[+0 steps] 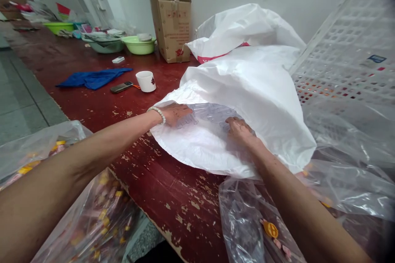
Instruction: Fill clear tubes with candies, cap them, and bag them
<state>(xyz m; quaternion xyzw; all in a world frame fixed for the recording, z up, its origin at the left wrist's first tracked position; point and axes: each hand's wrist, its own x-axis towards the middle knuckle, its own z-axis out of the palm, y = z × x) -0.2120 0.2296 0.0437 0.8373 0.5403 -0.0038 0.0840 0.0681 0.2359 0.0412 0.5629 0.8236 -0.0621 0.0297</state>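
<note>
A large white woven sack (200, 148) lies on its side with its mouth toward me. Inside the mouth rest several clear plastic tubes (212, 111), loosely bunched. My left hand (176, 114), with a pale bead bracelet (159, 114) at its wrist, reaches in from the left and closes over tubes at that end. On the right, my right hand (241, 130) has its fingers curled down over more of the tubes. Its fingertips are partly hidden. Both palms face down, with a gap of bunched tubes between them.
Clear bags (101, 213) of yellow-capped items hang at the front left, with another clear bag (243, 222) at front right. A white perforated crate (345, 49) leans at right. A mug (146, 81), phone (121, 87), blue cloth (94, 79) and carton (174, 28) stand on the worn red table (160, 176).
</note>
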